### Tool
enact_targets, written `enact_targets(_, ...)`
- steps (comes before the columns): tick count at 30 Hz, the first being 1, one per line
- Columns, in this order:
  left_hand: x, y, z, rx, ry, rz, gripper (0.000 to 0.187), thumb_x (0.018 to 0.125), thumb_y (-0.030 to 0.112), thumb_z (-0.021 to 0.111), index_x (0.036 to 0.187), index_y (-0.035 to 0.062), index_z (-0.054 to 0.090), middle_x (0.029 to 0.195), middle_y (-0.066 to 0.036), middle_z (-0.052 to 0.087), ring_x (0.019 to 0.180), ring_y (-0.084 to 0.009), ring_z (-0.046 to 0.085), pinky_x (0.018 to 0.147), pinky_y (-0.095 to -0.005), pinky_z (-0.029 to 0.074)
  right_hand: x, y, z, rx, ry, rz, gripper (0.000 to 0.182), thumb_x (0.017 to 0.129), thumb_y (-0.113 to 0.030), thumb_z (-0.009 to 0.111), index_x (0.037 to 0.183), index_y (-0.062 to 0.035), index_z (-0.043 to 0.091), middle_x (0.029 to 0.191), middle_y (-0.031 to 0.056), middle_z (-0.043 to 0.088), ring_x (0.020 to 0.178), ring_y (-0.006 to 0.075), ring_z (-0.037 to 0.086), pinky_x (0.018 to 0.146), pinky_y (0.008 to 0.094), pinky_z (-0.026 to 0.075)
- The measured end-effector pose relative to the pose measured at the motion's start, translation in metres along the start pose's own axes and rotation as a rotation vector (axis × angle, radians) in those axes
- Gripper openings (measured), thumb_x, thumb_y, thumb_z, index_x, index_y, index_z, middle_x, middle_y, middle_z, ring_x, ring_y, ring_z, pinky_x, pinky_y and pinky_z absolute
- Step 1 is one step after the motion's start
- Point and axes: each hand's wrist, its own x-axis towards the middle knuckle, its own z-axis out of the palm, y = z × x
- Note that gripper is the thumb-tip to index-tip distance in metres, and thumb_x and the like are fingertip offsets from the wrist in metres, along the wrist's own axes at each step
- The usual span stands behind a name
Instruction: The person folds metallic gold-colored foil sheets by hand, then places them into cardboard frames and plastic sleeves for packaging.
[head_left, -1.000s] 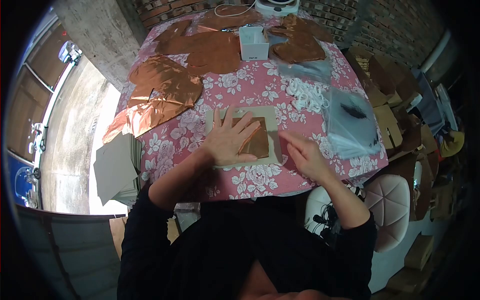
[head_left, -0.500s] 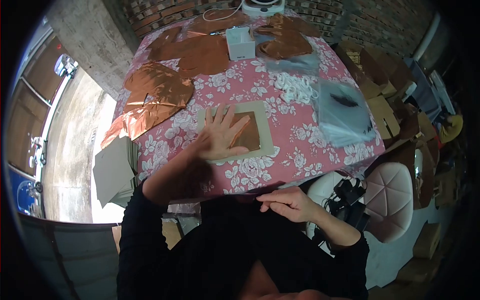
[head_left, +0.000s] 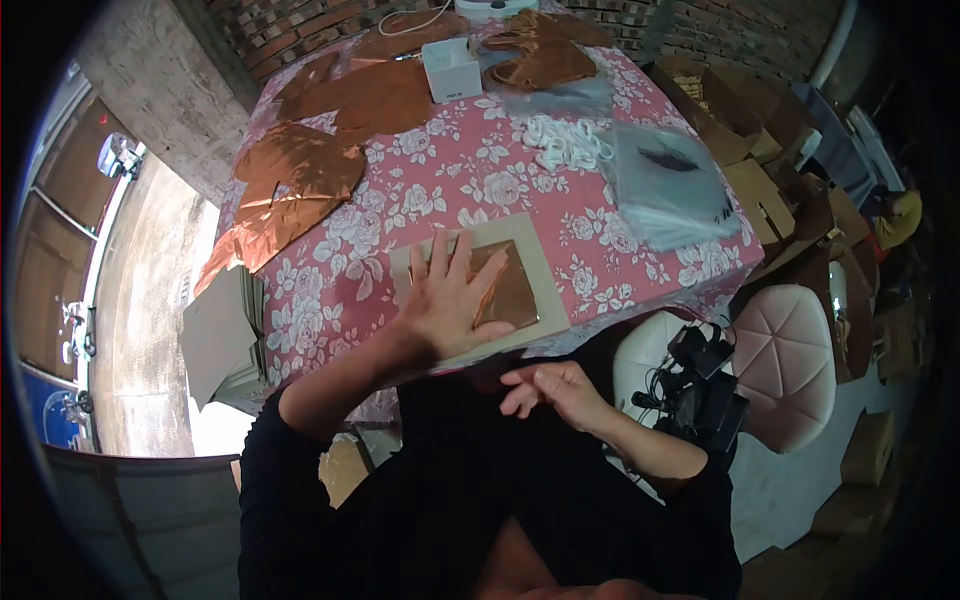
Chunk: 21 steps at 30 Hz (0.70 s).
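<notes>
Copper-coloured foil is covering a flat rectangular piece (head_left: 515,288) on a pale board (head_left: 548,298), and the board is now lying at the near edge of the flower-patterned table (head_left: 395,215), closer to the person and turned more askew than a moment ago. The left hand (head_left: 445,300) is staying spread over the board and the piece's left side, its grip released, palm down, pressing rather than grasping. The right hand (head_left: 562,392), earlier beside the board, is now hovering past the table edge over the lap, its fingers loosely bent; its grip is slack, and nothing is showing in it. The left hand therefore seems to be steadying the board alone, while the near edge is probably offering it less support. Loose copper sheets (head_left: 300,185) are lying beyond the left hand, and a stack of grey cards (head_left: 215,335) is standing at the table's left corner.
</notes>
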Motion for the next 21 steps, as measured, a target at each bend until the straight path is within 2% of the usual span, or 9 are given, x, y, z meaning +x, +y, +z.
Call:
enact_targets(1, -0.003, 0.006, -0.002, -0.008, -0.003, 0.002, 0.086, 0.081, 0.067, 0.053, 0.144, 0.0109, 0.037, 0.143, -0.034, 0.026, 0.132, -0.0546, 0.023, 0.101, -0.0691, 0.017, 0.0, -0.001, 0.004, 0.197, 0.044, -0.05, 0.057, 0.1, -0.044, 0.042, 0.12, 0.0069, 0.057, 0.097, 0.0212, 0.069, 0.089, 0.0285, 0.068, 0.073, 0.0332, 0.054)
enact_targets(2, -0.005, 0.01, -0.004, 0.0, -0.008, -0.005, 0.086, 0.08, 0.067, 0.053, 0.144, 0.0114, 0.036, 0.144, -0.034, 0.025, 0.133, -0.0541, 0.022, 0.102, -0.0689, 0.017, 0.0, -0.003, 0.006, 0.237, 0.09, -0.046, 0.064, 0.098, -0.05, 0.041, 0.119, 0.0076, 0.056, 0.099, 0.0247, 0.068, 0.089, 0.0336, 0.069, 0.071, 0.0359, 0.055)
enact_targets(5, -0.006, 0.015, -0.007, 0.006, -0.017, -0.018, 0.088, 0.079, 0.069, 0.053, 0.144, 0.0125, 0.036, 0.145, -0.032, 0.025, 0.133, -0.0533, 0.021, 0.102, -0.0684, 0.016, 0.007, -0.011, 0.012, 0.371, 0.167, -0.02, 0.054, 0.1, -0.043, 0.042, 0.116, 0.006, 0.058, 0.1, 0.0213, 0.069, 0.088, 0.0303, 0.07, 0.07, 0.034, 0.056)
enact_targets(7, -0.006, 0.015, -0.007, 0.009, -0.019, -0.027, 0.089, 0.078, 0.07, 0.053, 0.144, 0.0129, 0.035, 0.145, -0.032, 0.025, 0.133, -0.0528, 0.021, 0.103, -0.0681, 0.016, 0.015, -0.014, 0.018, 0.374, 0.187, -0.021, 0.053, 0.1, -0.043, 0.042, 0.114, 0.0053, 0.059, 0.1, 0.0219, 0.069, 0.087, 0.0306, 0.07, 0.068, 0.034, 0.057)
enact_targets(10, -0.005, 0.015, -0.01, 0.034, -0.023, -0.02, 0.094, 0.075, 0.073, 0.054, 0.145, 0.0133, 0.034, 0.145, -0.032, 0.026, 0.133, -0.0522, 0.022, 0.102, -0.0677, 0.016, 0.025, -0.02, 0.025, 0.351, 0.264, -0.004, 0.064, 0.098, -0.052, 0.038, 0.113, 0.0072, 0.057, 0.1, 0.0257, 0.067, 0.087, 0.0347, 0.069, 0.065, 0.0367, 0.057)
enact_targets(12, -0.003, 0.017, -0.016, 0.043, -0.162, -0.059, 0.099, 0.075, 0.074, 0.053, 0.149, 0.0133, 0.026, 0.149, -0.032, 0.02, 0.137, -0.0523, 0.016, 0.105, -0.0689, 0.013, 0.031, -0.026, 0.027, 0.334, 0.305, 0.05, 0.063, 0.099, -0.051, 0.036, 0.108, 0.0076, 0.057, 0.095, 0.0264, 0.067, 0.08, 0.0344, 0.07, 0.059, 0.0357, 0.057)
enact_targets(13, -0.003, 0.016, -0.013, 0.043, -0.16, -0.055, 0.099, 0.075, 0.074, 0.053, 0.149, 0.0133, 0.026, 0.149, -0.032, 0.02, 0.137, -0.0523, 0.016, 0.105, -0.0689, 0.013, 0.032, -0.026, 0.027, 0.332, 0.308, 0.047, 0.063, 0.099, -0.051, 0.036, 0.108, 0.0076, 0.057, 0.095, 0.0264, 0.067, 0.08, 0.0344, 0.07, 0.059, 0.0357, 0.057)
enact_targets(15, -0.005, 0.013, -0.004, 0.043, -0.006, -0.009, 0.098, 0.072, 0.076, 0.053, 0.145, 0.0132, 0.036, 0.144, -0.032, 0.027, 0.132, -0.0526, 0.023, 0.101, -0.0685, 0.016, 0.035, -0.026, 0.027, 0.361, 0.364, 0.099, 0.059, 0.101, -0.046, 0.033, 0.105, 0.0075, 0.057, 0.089, 0.0262, 0.067, 0.072, 0.0331, 0.07, 0.053, 0.0347, 0.056)
enact_targets(21, -0.008, 0.013, -0.004, 0.032, 0.008, 0.019, 0.096, 0.074, 0.074, 0.053, 0.144, 0.0106, 0.036, 0.143, -0.033, 0.027, 0.131, -0.0534, 0.024, 0.1, -0.0694, 0.017, 0.037, -0.028, 0.032, 0.307, 0.448, 0.024, 0.048, 0.101, -0.033, 0.032, 0.103, 0.0081, 0.057, 0.085, 0.0239, 0.067, 0.067, 0.031, 0.068, 0.051, 0.0348, 0.055)
